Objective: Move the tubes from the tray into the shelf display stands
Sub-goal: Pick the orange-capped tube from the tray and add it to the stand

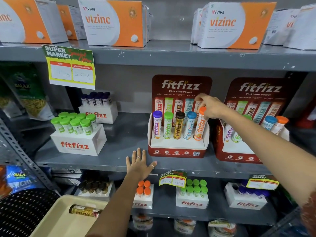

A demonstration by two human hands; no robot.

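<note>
The right hand (211, 107) reaches in from 3 o'clock and pinches the cap of the orange tube (200, 124), which stands tilted in the rightmost slot of the centre stand (177, 151). Left of it in the same stand sit a blue tube (189, 125), a brown tube (178, 124), a green tube (168, 124) and a purple tube (157, 124), all upright. The left hand (139, 164) lies flat, fingers spread and holding nothing, on the shelf (119, 137) edge at 7 o'clock from that stand. A second stand (239, 151) at 3 o'clock holds more tubes, partly hidden behind the right arm. At 7 o'clock in view, the tray (56, 219) holds one gold tube (84, 210) lying on its side.
</note>
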